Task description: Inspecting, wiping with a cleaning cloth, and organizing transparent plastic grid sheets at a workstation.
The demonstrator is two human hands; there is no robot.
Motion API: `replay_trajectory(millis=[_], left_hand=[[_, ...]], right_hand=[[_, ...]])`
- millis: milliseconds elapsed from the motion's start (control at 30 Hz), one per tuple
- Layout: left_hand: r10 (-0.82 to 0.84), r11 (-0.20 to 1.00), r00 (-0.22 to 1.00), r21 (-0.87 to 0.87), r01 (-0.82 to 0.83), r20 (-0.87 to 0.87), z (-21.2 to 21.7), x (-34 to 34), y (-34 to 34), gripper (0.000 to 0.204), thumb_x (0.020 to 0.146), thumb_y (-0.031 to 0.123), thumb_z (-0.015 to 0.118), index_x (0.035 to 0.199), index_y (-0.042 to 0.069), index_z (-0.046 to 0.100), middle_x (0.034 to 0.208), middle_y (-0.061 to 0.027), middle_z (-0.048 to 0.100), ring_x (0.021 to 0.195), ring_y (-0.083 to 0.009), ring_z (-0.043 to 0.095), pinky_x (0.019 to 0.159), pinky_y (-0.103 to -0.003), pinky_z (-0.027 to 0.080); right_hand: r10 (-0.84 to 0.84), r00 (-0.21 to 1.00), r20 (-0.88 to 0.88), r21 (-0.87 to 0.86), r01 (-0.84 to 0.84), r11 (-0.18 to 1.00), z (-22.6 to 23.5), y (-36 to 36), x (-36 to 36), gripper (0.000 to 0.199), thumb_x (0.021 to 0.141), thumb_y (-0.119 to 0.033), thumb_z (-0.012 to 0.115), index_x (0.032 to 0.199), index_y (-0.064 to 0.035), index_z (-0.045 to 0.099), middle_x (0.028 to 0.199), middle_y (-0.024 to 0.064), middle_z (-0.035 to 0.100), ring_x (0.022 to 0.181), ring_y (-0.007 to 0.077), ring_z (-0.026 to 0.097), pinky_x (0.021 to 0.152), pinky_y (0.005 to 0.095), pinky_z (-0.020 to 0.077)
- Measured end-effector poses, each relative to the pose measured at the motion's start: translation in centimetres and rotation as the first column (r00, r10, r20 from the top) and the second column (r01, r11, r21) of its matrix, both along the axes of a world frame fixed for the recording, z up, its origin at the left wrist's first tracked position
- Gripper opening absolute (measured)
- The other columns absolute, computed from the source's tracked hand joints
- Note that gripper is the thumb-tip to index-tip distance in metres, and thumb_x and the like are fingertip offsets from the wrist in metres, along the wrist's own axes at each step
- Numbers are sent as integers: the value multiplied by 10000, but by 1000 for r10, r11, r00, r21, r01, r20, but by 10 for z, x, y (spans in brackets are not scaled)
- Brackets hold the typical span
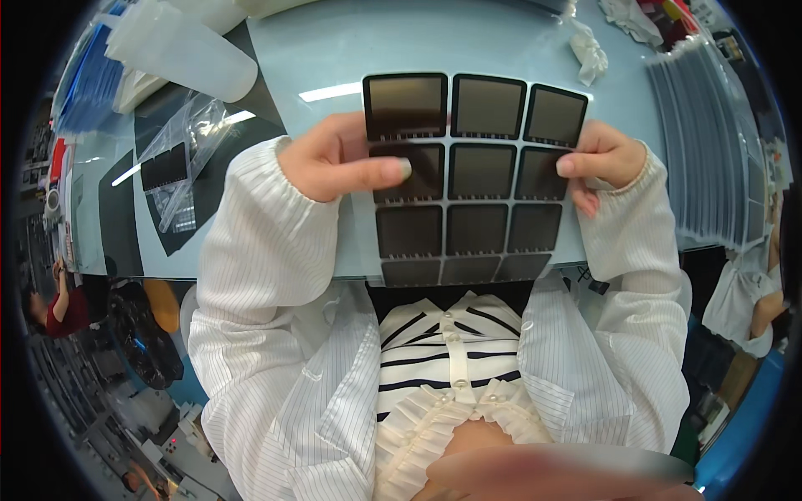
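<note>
A sheet with a grid of dark rectangular panels (482, 171), three across and divided by pale gaps, is held up tilted over the table's near edge. On its left edge, my left hand (338, 160) grips it with the thumb lying across a panel in front and the fingers hidden behind. My right hand (608, 159) pinches the right edge, thumb on the front face, other fingers curled at the side and behind. Light reflects off the upper left panels. The sheet's lowest row sits close to my striped shirt.
A pale blue-grey table (309, 50) spreads beneath. On the left are a translucent plastic jug (188, 63), black sheets (117, 213) and clear plastic film (194, 134). Crumpled tissue (590, 55) lies at the back right, near a tall stack of sheets (706, 150). Other people appear at both sides.
</note>
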State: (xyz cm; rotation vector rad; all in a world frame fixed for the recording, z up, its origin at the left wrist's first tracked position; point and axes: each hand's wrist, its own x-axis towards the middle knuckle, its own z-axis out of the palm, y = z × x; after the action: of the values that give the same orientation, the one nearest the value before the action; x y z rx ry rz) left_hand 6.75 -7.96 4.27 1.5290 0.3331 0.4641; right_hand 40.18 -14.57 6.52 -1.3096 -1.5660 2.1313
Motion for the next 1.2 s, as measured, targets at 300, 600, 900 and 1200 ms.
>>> replay_trajectory(millis=[300,600,900,1200], left_hand=[[318,948,933,38,-316,-169,26,-17,9,280,921,179,548,1109,-14,625,726,-65,636,617,-134,631,551,-239,522],[520,853,842,30,-521,-144,27,-11,4,159,885,112,621,951,-27,659,640,-44,600,537,-108,578,484,-215,466],[596,803,797,71,-591,-98,24,-13,6,160,848,128,676,920,-14,674,652,-64,619,509,-120,582,459,-219,465],[595,801,798,-7,-598,-94,26,-15,8,174,847,149,678,924,-7,677,645,-63,620,502,-124,582,454,-219,468]], right_hand=[[-130,984,-124,-62,123,990,-1,-5,5,391,921,-191,554,598,25,602,523,116,612,415,150,590,402,222,466],[-76,984,-160,-39,70,997,-11,-2,5,422,932,-193,541,570,13,611,522,110,616,410,139,589,395,216,449],[-52,980,-192,-2,52,999,-14,1,4,426,916,-235,562,562,-6,623,525,101,618,406,131,584,380,213,417],[-76,983,-168,-21,74,997,-12,-2,3,434,913,-257,575,553,-17,613,525,104,617,415,138,593,388,226,430]])
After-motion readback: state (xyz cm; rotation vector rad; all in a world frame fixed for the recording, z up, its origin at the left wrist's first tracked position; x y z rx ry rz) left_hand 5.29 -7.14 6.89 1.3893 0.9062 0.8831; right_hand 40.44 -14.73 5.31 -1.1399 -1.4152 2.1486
